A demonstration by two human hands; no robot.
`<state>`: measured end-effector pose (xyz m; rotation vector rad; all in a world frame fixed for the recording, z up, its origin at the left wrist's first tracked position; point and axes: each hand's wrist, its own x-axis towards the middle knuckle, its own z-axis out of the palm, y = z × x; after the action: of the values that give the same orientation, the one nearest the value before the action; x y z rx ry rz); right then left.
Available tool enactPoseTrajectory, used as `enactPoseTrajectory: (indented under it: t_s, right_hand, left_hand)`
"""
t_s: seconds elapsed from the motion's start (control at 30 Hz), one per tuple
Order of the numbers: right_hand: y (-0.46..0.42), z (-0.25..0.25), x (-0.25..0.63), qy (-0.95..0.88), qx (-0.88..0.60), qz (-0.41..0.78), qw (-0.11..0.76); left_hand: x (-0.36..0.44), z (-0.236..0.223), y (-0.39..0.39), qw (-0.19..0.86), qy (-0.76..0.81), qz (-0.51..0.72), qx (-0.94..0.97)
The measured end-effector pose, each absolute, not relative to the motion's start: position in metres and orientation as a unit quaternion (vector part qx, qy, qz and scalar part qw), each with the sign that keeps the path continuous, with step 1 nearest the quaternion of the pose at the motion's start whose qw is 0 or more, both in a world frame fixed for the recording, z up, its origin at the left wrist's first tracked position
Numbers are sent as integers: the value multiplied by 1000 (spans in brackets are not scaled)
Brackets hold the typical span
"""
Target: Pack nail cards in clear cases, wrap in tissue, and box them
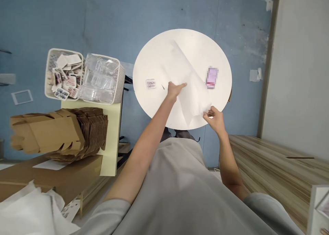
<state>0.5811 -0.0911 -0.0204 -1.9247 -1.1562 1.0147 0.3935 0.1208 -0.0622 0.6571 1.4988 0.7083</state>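
Note:
On the round white table (146,63) lies a thin white sheet (191,94), partly folded over, which looks like wrapping paper or film. My right hand (216,118) pinches its near right corner between thumb and fingers and lifts it a little. My left hand (176,90) is at the sheet's left side, fingers stretched out and thumb apart; whether it presses on the sheet is hard to tell. A small clear case of press-on nails (150,84) sits left of that hand. To the right of the sheet is a pixelated pinkish-purple item (212,78).
On the left stand a white basket (47,77) of small nail packs and another basket (120,86) of clear plastic boxes. Folded brown cardboard boxes (56,132) are stacked on a pale yellow table (111,139). A wood-grain surface (277,166) is at the right.

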Motion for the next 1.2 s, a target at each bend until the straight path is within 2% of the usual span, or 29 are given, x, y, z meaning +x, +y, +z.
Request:
enactPoseTrajectory:
  t_s: [0.1,0.3,0.53,0.7,0.93,1.1,1.2]
  right_hand:
    - [-99,-44,576,-415,-743,423,313]
    - [-108,-107,608,-354,-789,420,275]
    - [-72,-171,643,-289,-844,394,220]
    - [-45,-197,658,-316,-871,336,172]
    - [-51,-200,674,-333,-872,310,179]
    - [-62,-194,645,-324,-907,176,202]
    - [-77,-191,611,-393,-876,208,190]
  left_hand:
    - [394,-107,98,606,715,270,218]
    - [316,-157,64,616,742,237,116]
    - [283,-188,-4,643,746,120,124]
    - [266,-197,-29,639,746,98,158]
    - [217,-197,36,397,843,140,336]
    - [227,-201,136,339,835,179,396]
    - [245,-208,181,344,847,148,377]
